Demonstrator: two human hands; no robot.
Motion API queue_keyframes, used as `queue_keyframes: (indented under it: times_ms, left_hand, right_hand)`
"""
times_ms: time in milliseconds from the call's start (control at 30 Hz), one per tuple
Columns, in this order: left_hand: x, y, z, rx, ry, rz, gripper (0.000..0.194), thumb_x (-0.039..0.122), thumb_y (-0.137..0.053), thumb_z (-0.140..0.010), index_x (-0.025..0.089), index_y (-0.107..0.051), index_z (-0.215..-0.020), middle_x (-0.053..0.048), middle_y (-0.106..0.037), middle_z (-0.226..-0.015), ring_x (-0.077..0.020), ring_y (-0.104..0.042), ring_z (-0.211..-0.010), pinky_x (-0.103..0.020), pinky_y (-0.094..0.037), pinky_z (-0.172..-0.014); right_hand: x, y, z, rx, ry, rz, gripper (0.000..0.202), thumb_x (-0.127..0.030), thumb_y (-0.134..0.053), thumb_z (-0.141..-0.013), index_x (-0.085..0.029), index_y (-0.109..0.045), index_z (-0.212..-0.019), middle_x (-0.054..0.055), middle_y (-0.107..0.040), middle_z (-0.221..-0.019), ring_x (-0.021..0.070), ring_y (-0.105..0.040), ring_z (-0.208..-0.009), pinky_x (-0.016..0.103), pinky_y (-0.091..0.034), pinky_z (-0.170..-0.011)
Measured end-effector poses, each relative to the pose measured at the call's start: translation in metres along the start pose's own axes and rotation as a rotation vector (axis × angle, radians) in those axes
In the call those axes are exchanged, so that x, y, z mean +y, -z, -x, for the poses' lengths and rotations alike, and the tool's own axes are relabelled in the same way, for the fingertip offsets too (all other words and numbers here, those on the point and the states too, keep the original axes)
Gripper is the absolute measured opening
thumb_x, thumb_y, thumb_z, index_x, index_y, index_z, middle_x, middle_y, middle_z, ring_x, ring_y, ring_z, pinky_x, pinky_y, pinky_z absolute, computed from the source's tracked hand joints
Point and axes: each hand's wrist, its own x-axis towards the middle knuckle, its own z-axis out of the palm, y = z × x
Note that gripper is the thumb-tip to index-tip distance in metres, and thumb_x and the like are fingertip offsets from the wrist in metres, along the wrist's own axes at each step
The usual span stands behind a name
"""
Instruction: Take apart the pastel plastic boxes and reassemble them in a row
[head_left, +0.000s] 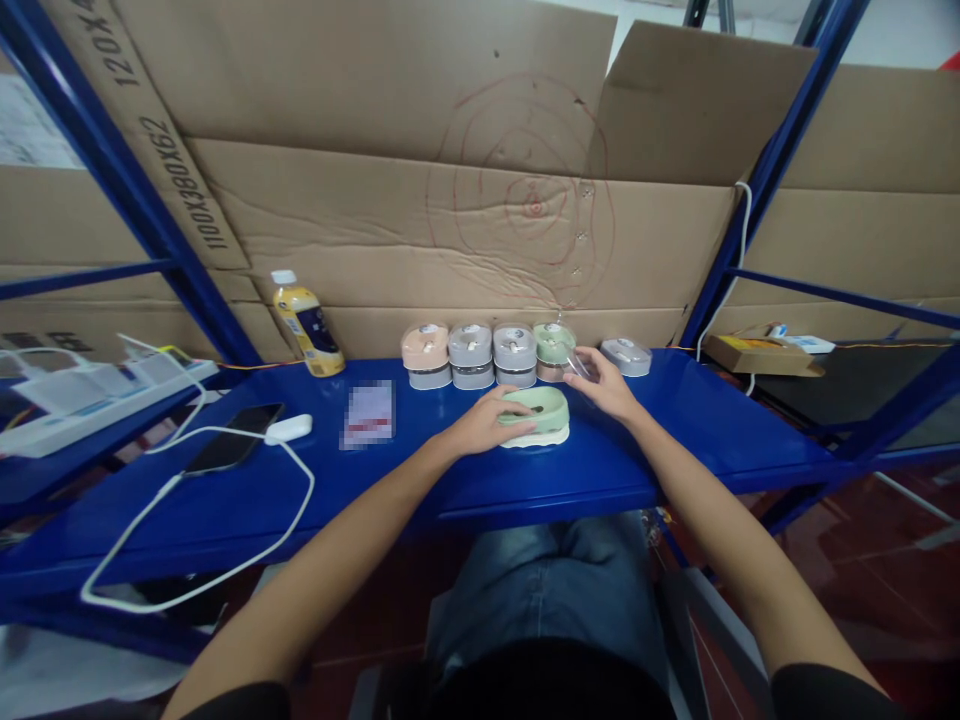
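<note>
On the blue table, my left hand [486,420] is closed around the near-left side of a pale green oval container [551,408], its fingers lying over the rim. Under this container is a cream-coloured scalloped base [556,437]. My right hand [609,388] pinches a clear plastic lid [579,363], tilted, just right of the stacked boxes. Behind my hands stand stacked oval boxes with clear tops: a peach one [425,347], two grey ones [470,346] and a green one [553,342]. A single grey box [627,357] lies farther right.
At the left are a yellow drink bottle [309,328], a phone [234,440], a white charger [289,429] with its looping cable, and a power strip [112,405]. A blurred packet [369,413] lies nearby. Cardboard [337,220] walls the back between blue posts [784,150].
</note>
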Motion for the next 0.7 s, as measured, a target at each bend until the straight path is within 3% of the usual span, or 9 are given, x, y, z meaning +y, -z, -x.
queue_keyframes:
  times_ms: [233, 300, 367, 500, 600, 700]
  left_hand:
    - [-0.006, 0.014, -0.003, 0.375, 0.120, -0.007, 0.051, 0.055, -0.049, -0.100, 0.019, -0.069, -0.129, -0.014, -0.055, -0.140, -0.0305, -0.054, -0.136, -0.048, -0.039, -0.121]
    - [-0.002, 0.016, -0.001, 0.345, 0.095, -0.029, 0.049, 0.055, -0.052, -0.099, 0.020, -0.070, -0.128, -0.013, -0.053, -0.141, -0.0308, -0.053, -0.137, -0.047, -0.039, -0.121]
    - [0.004, 0.016, 0.001, 0.238, 0.049, -0.044, 0.047, 0.055, -0.058, -0.096, 0.023, -0.070, -0.128, -0.011, -0.053, -0.142, -0.0308, -0.052, -0.138, -0.047, -0.038, -0.122]
    - [0.012, 0.007, 0.002, 0.074, -0.015, -0.041, 0.064, 0.056, -0.074, -0.086, 0.025, -0.060, -0.141, -0.011, -0.056, -0.142, -0.0314, -0.055, -0.135, -0.047, -0.042, -0.120]
    - [0.011, 0.000, 0.001, 0.068, -0.004, -0.013, 0.093, 0.056, -0.085, -0.074, 0.024, -0.045, -0.152, -0.014, -0.055, -0.149, -0.0355, -0.054, -0.138, -0.052, -0.042, -0.118]
    - [0.007, -0.005, -0.001, 0.094, 0.057, 0.038, 0.118, 0.053, -0.094, -0.062, 0.023, -0.032, -0.158, -0.017, -0.052, -0.152, -0.0405, -0.052, -0.139, -0.057, -0.043, -0.116]
  right_hand:
    - [-0.002, 0.012, -0.006, 0.105, -0.031, -0.077, 0.066, -0.064, -0.070, -0.082, -0.028, -0.053, -0.135, 0.010, -0.066, -0.131, 0.0298, -0.066, -0.120, 0.049, -0.054, -0.106]
    - [-0.003, 0.014, -0.006, 0.126, -0.048, -0.111, 0.069, -0.064, -0.071, -0.080, -0.028, -0.054, -0.136, 0.011, -0.068, -0.127, 0.0304, -0.068, -0.117, 0.050, -0.055, -0.105]
    - [-0.005, 0.016, -0.005, 0.109, -0.066, -0.127, 0.071, -0.064, -0.076, -0.077, -0.028, -0.056, -0.135, 0.009, -0.071, -0.122, 0.0307, -0.069, -0.114, 0.051, -0.054, -0.105]
    - [-0.016, 0.019, 0.000, -0.140, 0.012, -0.147, 0.077, -0.056, -0.087, -0.069, -0.027, -0.060, -0.135, 0.009, -0.070, -0.132, 0.0319, -0.066, -0.123, 0.053, -0.047, -0.114]
    - [-0.028, 0.015, 0.005, -0.376, 0.123, -0.111, 0.080, -0.050, -0.091, -0.066, -0.027, -0.063, -0.138, 0.008, -0.065, -0.143, 0.0322, -0.061, -0.133, 0.053, -0.044, -0.117]
    - [-0.039, 0.004, 0.009, -0.521, 0.232, 0.013, 0.082, -0.049, -0.092, -0.067, -0.030, -0.063, -0.141, 0.006, -0.066, -0.143, 0.0320, -0.061, -0.133, 0.054, -0.045, -0.116]
